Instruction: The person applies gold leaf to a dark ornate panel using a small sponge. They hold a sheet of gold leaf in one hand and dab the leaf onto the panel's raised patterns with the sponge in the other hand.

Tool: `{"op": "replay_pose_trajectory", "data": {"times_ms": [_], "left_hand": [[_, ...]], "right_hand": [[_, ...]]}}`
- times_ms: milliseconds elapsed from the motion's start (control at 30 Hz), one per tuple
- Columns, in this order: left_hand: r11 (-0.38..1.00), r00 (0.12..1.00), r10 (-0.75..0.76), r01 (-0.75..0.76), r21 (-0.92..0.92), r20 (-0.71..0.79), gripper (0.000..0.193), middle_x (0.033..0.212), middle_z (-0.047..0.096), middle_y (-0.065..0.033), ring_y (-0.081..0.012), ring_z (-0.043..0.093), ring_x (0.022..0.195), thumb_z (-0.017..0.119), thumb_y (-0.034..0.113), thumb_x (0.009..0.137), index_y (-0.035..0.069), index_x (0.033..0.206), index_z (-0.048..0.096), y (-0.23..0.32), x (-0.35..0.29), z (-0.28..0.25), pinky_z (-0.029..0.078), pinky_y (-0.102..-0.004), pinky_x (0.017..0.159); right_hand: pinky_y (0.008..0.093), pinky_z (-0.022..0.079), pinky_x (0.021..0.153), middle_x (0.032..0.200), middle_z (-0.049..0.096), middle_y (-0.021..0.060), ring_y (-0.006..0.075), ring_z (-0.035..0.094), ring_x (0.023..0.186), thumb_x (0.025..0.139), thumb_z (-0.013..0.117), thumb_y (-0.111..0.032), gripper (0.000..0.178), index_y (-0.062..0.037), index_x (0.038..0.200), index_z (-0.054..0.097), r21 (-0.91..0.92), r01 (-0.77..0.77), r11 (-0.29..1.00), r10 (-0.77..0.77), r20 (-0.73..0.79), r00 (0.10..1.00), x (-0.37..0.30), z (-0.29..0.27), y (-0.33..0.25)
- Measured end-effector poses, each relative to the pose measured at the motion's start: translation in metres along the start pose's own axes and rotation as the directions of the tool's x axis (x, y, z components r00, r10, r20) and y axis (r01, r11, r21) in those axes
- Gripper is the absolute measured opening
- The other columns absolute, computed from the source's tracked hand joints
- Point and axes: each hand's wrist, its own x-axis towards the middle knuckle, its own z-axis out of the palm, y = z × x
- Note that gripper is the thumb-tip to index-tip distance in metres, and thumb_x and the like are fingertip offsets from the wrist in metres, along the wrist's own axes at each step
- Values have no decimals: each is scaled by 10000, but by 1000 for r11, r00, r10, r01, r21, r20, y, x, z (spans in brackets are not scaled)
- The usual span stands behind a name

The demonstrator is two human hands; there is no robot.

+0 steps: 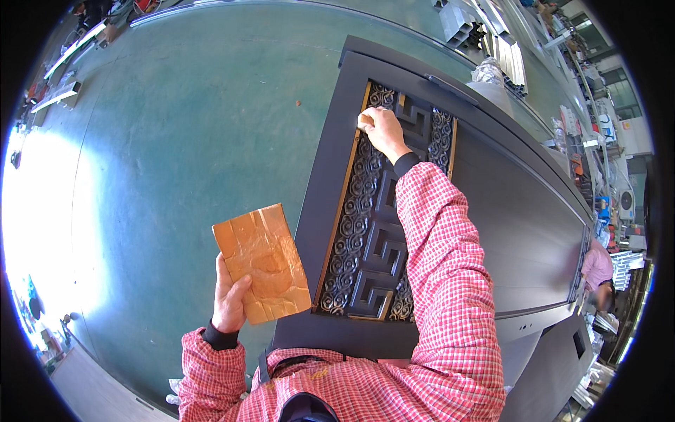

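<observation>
My left hand (pixel 230 301) grips the lower left edge of a flat, gold-brown board (pixel 266 243), thumb on top. Its surface is creased and shiny, with a smeared round patch in the middle. With my right hand (pixel 387 133) I pinch a small tan pad (pixel 365 122), mostly hidden by the fingers. It touches the left border of a carved panel (pixel 362 190) near its far end. Black scrolls and a square key pattern fill that panel, and a thin gold strip (pixel 339 211) edges it. The panel is set into a large dark grey door (pixel 527 225) lying flat before me.
Green floor (pixel 190 141) spreads to the left of the door. Metal profiles (pixel 510 60) lie beyond its far right end. Another person in a pink top (pixel 598 266) is at the far right, near cluttered shelves and stacked parts.
</observation>
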Motion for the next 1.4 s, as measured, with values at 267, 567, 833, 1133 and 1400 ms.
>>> {"op": "replay_pose_trajectory", "data": {"times_ms": [267, 567, 833, 1133, 1400], "left_hand": [[1000, 1000, -8, 8, -2, 25, 638, 1401, 383, -114, -229, 437, 1261, 407, -42, 892, 88, 1464, 156, 2, -17, -13, 397, -371, 1034], [1000, 1000, 11, -11, 3, 24, 652, 1421, 368, -97, -210, 423, 1272, 398, -56, 898, 90, 1478, 139, 7, -42, -27, 380, -358, 1047], [1000, 998, 7, -7, 8, 62, 642, 1427, 362, -97, -213, 416, 1279, 398, -47, 905, 90, 1478, 141, 11, -56, -36, 378, -363, 1049], [999, 994, 36, -39, 25, 101, 648, 1421, 375, -96, -212, 428, 1270, 401, -43, 908, 99, 1482, 137, 14, -74, -45, 387, -365, 1042], [998, 995, 54, -57, 25, 85, 673, 1423, 382, -93, -216, 437, 1263, 424, -22, 906, 103, 1497, 127, 10, -89, -52, 391, -371, 1045]], "right_hand": [[417, 502, 742, 898, 648, 117, 310, 603, 900, 771, 602, -110, 111, -59, 851, 658, -34, -27, 999, 29, 38, 999, -35, 8, -11], [419, 498, 742, 885, 639, 119, 316, 597, 879, 766, 580, -102, 119, -53, 846, 653, -37, -22, 999, 24, 36, 999, -77, 15, -32], [409, 502, 733, 877, 636, 106, 310, 597, 868, 769, 573, -108, 121, -48, 843, 648, -89, 3, 996, -1, 28, 1000, -116, 21, -47], [409, 502, 739, 907, 629, 100, 309, 587, 875, 774, 601, -106, 118, -58, 872, 646, -82, 17, 997, -13, 45, 999, -158, 28, -65], [398, 499, 739, 864, 625, 104, 308, 588, 863, 780, 619, -103, 78, -57, 837, 647, -83, 37, 996, -34, 44, 998, -195, 36, -78]]}}
